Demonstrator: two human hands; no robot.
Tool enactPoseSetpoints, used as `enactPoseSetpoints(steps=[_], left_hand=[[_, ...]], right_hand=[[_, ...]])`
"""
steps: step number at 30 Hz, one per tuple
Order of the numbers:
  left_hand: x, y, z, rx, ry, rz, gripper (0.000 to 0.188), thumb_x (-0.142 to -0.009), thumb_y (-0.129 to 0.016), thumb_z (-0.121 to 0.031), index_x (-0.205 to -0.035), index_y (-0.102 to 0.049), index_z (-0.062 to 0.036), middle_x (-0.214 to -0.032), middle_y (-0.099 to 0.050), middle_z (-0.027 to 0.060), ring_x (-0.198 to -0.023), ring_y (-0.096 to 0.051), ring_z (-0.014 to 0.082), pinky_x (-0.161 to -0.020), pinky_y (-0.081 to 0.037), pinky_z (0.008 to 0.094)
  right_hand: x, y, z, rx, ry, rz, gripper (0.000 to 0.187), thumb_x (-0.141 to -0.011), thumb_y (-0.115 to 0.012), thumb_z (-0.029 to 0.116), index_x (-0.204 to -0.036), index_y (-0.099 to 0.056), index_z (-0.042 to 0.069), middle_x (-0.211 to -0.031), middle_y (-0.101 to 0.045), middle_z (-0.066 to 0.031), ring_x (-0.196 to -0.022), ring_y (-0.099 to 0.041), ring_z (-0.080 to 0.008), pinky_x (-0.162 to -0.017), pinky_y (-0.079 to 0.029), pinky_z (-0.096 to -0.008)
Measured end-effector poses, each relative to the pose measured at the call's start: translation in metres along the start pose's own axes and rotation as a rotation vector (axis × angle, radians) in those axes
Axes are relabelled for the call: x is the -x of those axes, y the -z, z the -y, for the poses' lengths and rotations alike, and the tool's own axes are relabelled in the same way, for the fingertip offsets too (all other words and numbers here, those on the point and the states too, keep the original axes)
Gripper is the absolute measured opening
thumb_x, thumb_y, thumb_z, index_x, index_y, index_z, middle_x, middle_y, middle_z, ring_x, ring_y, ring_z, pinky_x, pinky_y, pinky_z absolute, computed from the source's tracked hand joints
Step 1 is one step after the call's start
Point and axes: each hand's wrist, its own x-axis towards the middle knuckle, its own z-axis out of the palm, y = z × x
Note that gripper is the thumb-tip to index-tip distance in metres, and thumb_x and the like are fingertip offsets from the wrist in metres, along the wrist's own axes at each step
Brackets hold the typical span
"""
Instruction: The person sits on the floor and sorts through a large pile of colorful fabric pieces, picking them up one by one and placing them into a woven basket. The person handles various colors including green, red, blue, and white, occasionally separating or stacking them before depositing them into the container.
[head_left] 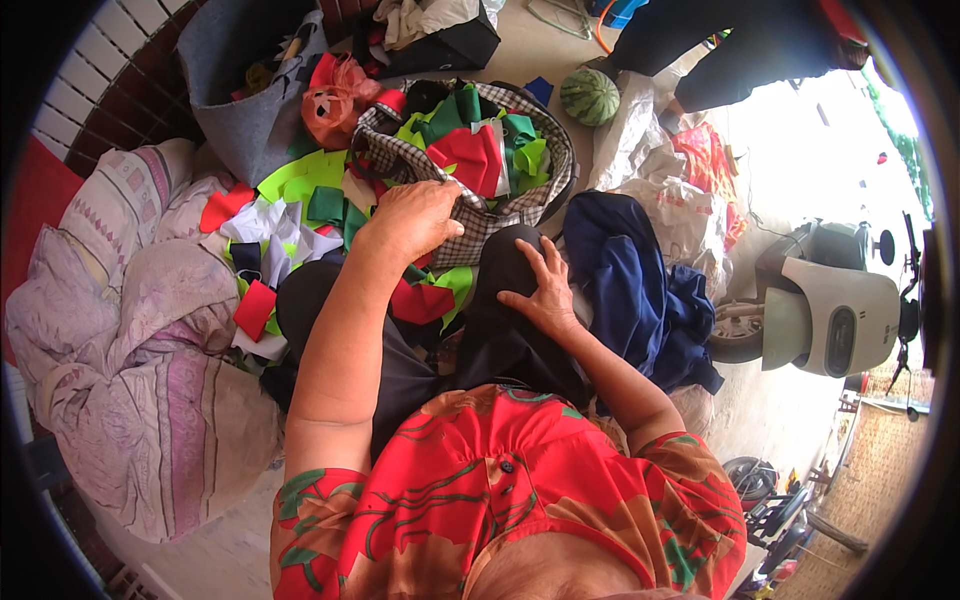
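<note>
My left hand (415, 213) is at the near rim of a black-and-white checked cloth bag (515, 212), its fingers bent over the edge and its thumb stretched to the right. The fingertips are partly hidden. Fabric pieces in red (468, 158), dark green and lime fill the bag. My right hand (545, 288) lies with spread fingers on my knee (505, 262) in dark trousers and holds nothing. More scraps, among them a white cloth piece (275, 228) and a red piece (255, 308), lie in a heap left of my legs.
A grey felt bin (235, 110) and a red plastic bag (335, 105) stand behind the scraps. Bundled patterned bedding (160, 340) lies left. Navy cloth (625, 270), a striped melon (590, 97) and a scooter (835, 315) are to the right. Another person's legs (720, 45) show far right.
</note>
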Motion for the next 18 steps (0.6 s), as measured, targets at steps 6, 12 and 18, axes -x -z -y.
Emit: enactPoseSetpoints(steps=[6,12,18], left_hand=[[-0.0009,-0.0030,0.0023,0.005,-0.006,-0.007,0.046,-0.078,-0.066,-0.026,-0.117,-0.054,-0.0043,-0.106,-0.063,0.0155,-0.105,-0.057,0.0318,-0.089,-0.044,0.0424],[-0.0003,-0.0027,0.0011,-0.001,0.011,-0.005,0.046,-0.078,-0.066,-0.026,-0.117,-0.054,-0.0047,-0.107,-0.063,0.0151,-0.105,-0.056,0.0316,-0.090,-0.044,0.0423],[0.0003,-0.0014,-0.0004,-0.005,0.018,0.000,0.046,-0.078,-0.066,-0.026,-0.117,-0.054,-0.0044,-0.107,-0.063,0.0151,-0.105,-0.057,0.0316,-0.090,-0.044,0.0422]], right_hand=[[-0.0005,0.0000,-0.0002,0.004,0.000,0.001,0.086,-0.061,-0.081,0.036,-0.137,-0.039,0.029,-0.145,-0.026,-0.0156,-0.130,-0.029,-0.0408,-0.102,-0.036,-0.0499],[-0.0005,0.0011,0.0011,-0.006,-0.001,0.005,0.087,-0.061,-0.081,0.035,-0.137,-0.039,0.029,-0.145,-0.026,-0.0156,-0.130,-0.029,-0.0408,-0.102,-0.036,-0.0495],[-0.0007,0.0016,0.0015,-0.010,-0.007,0.009,0.086,-0.061,-0.081,0.035,-0.136,-0.040,0.029,-0.145,-0.025,-0.0158,-0.130,-0.028,-0.0407,-0.102,-0.035,-0.0493]])
